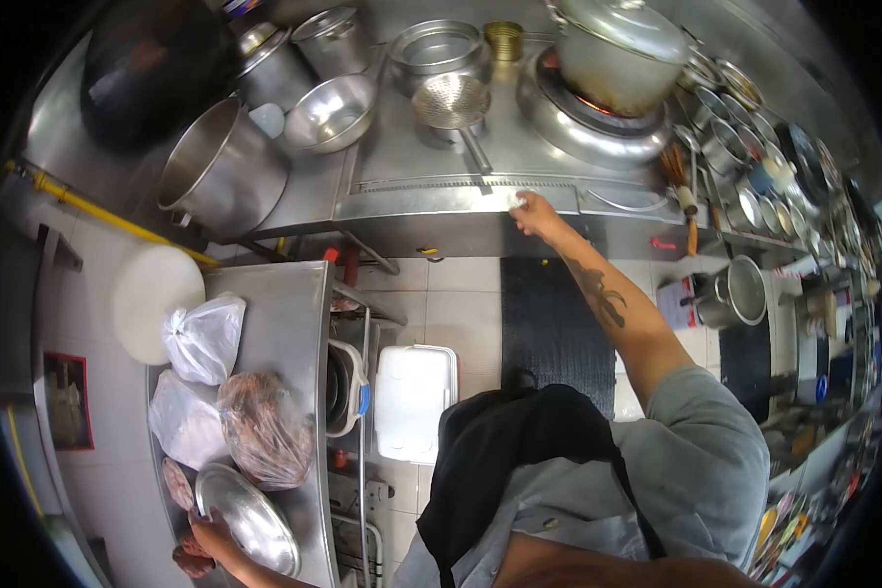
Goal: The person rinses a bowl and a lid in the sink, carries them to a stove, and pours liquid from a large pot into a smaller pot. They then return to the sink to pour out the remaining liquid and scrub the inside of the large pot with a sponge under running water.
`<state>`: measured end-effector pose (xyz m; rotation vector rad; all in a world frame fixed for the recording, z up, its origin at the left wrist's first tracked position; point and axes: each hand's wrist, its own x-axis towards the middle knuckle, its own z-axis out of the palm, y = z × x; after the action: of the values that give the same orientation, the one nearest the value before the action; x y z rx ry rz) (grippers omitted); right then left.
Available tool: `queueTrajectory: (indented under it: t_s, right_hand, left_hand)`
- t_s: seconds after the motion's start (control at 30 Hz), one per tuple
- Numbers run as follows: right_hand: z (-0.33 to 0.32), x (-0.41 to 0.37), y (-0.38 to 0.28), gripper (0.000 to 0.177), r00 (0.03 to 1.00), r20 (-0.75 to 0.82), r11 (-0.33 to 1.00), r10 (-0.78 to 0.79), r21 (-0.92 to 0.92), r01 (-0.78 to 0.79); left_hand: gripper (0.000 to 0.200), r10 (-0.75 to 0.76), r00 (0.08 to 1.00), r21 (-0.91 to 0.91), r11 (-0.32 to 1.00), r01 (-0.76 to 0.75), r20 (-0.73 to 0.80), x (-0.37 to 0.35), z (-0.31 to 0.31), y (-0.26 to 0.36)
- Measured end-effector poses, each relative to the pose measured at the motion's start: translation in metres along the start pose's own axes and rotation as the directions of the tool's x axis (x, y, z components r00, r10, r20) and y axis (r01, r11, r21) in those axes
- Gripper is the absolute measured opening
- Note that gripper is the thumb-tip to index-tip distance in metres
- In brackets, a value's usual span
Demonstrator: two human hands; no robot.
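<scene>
My right hand (534,215) is stretched out to the front edge of the steel stove counter (416,203). Its fingers are closed, with a small whitish bit showing at the fingertips that I cannot make out. Low on the left, my left hand (214,537) has its fingers closed at the rim of a shallow metal bowl (255,514) on the steel side table (289,323). Reddish-brown pieces that look like meat (178,482) lie beside the bowl. Behind it sit a clear plastic bag with brownish contents (268,426) and white plastic bags (206,338).
A lidded pot (622,59) stands on a glowing burner (593,113). A strainer (451,103), a bowl (331,113) and a tall pot (225,167) are on the counter. A white-lidded box (416,402) and black mat (559,338) lie on the floor.
</scene>
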<state>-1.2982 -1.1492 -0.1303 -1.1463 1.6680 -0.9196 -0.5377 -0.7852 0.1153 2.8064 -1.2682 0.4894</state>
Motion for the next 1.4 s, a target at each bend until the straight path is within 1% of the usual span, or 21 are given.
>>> queueTrajectory:
  t_s: [0.1,0.2,0.23,0.3,0.33,0.37,0.4,0.43,0.5,0.57,0.63,0.7,0.73,0.77,0.87,0.9,1.0,1.1,1.23,1.33,1.4]
  right_hand:
    - [0.022,0.067,-0.024,0.071,0.952,-0.278,0.99,-0.127,-0.093,0.105]
    - [0.029,0.105,-0.041,0.08,0.96,-0.271,0.982,-0.075,-0.189,0.024]
    - [0.028,0.103,-0.051,0.082,0.978,-0.197,0.991,-0.065,-0.126,0.041]
    - [0.028,0.126,-0.042,0.079,0.999,-0.009,0.99,-0.031,0.139,0.031]
    - [0.028,0.138,-0.038,0.072,0.998,0.055,0.992,-0.011,0.127,0.004]
    - [0.026,0.145,-0.033,0.066,0.992,0.125,0.995,0.017,0.1,-0.03]
    - [0.021,0.148,-0.031,0.064,0.987,0.159,0.998,0.036,0.054,-0.045]
    - [0.018,0.15,-0.029,0.062,0.98,0.193,0.998,0.056,0.013,-0.06]
    - [0.007,0.154,-0.036,0.059,0.987,0.137,0.992,0.085,-0.104,-0.071]
    - [-0.018,0.184,-0.002,0.059,0.977,0.212,0.972,-0.02,-0.225,0.068]
    - [-0.028,0.16,-0.049,0.059,0.986,0.126,0.931,0.107,-0.36,-0.055]
    - [-0.04,0.183,-0.029,0.059,0.986,0.079,0.812,-0.145,-0.56,0.164]
    - [-0.046,0.186,-0.031,0.059,0.959,0.082,0.712,-0.273,-0.654,0.258]
    - [-0.052,0.193,-0.038,0.057,0.953,0.076,0.689,-0.294,-0.674,0.266]
    - [-0.044,0.228,-0.062,0.053,0.901,0.109,0.759,-0.42,-0.503,0.414]
    - [-0.034,0.225,-0.091,0.046,0.922,0.137,0.851,-0.362,-0.355,0.386]
    - [0.013,0.26,-0.107,0.04,0.893,0.259,0.899,-0.368,-0.143,0.413]
    - [0.063,0.278,-0.152,0.037,0.807,0.313,0.814,-0.5,-0.148,0.562]
    - [0.117,0.3,-0.252,0.035,0.746,0.353,0.749,-0.564,-0.163,0.643]
    - [0.158,0.308,-0.31,0.037,0.772,0.399,0.744,-0.495,-0.265,0.614]
    - [0.183,0.317,-0.306,0.041,0.667,0.462,0.488,-0.585,-0.456,0.744]
  left_hand:
    - [0.047,-0.009,1.0,-0.151,0.988,0.009,0.001,-0.01,-0.007,0.013]
    - [0.044,0.04,0.992,-0.29,0.957,-0.003,0.123,-0.002,0.01,0.025]
    - [0.039,-0.01,0.977,-0.564,0.815,0.132,0.215,-0.007,-0.009,0.072]
    - [0.034,0.026,0.977,-0.712,0.689,0.137,0.213,0.002,-0.008,0.134]
    - [0.032,0.14,0.969,-0.804,0.588,0.084,0.204,0.015,0.003,0.158]
    - [0.032,0.103,0.936,-0.784,0.581,0.217,0.336,0.024,-0.005,0.199]
    - [0.032,0.173,0.939,-0.841,0.514,0.171,0.297,0.038,0.023,0.217]
    - [0.032,0.272,0.931,-0.788,0.615,0.025,0.242,0.056,0.038,0.244]
    - [0.031,0.347,0.928,-0.816,0.571,-0.095,0.134,0.074,0.031,0.314]
    - [0.031,0.417,0.884,-0.879,0.477,-0.014,0.213,0.098,0.045,0.364]
    - [0.031,0.494,0.845,-0.875,0.479,-0.068,0.204,0.114,0.037,0.416]
    - [0.032,0.566,0.82,-0.843,0.478,-0.247,0.081,0.131,0.046,0.448]
    - [0.033,0.549,0.83,-0.87,0.452,-0.195,0.1,0.134,0.043,0.462]
    - [0.034,0.524,0.845,-0.896,0.419,-0.148,0.105,0.14,0.04,0.477]
    - [0.042,0.426,0.893,-0.922,0.385,-0.036,0.143,0.164,0.036,0.5]
    - [0.045,0.393,0.904,-0.924,0.383,0.004,0.167,0.172,0.038,0.504]
    - [0.054,0.247,0.927,-0.938,0.271,0.215,0.284,0.206,0.046,0.512]
    - [0.059,0.15,0.929,-0.939,0.129,0.32,0.337,0.255,0.058,0.508]
    - [0.059,-0.065,0.933,-0.935,0.0,0.354,0.353,0.344,0.091,0.484]
    - [0.066,-0.203,0.896,-0.918,-0.061,0.391,0.395,0.42,0.118,0.465]
    - [0.08,-0.264,0.879,-0.905,0.047,0.422,0.396,0.462,0.131,0.456]
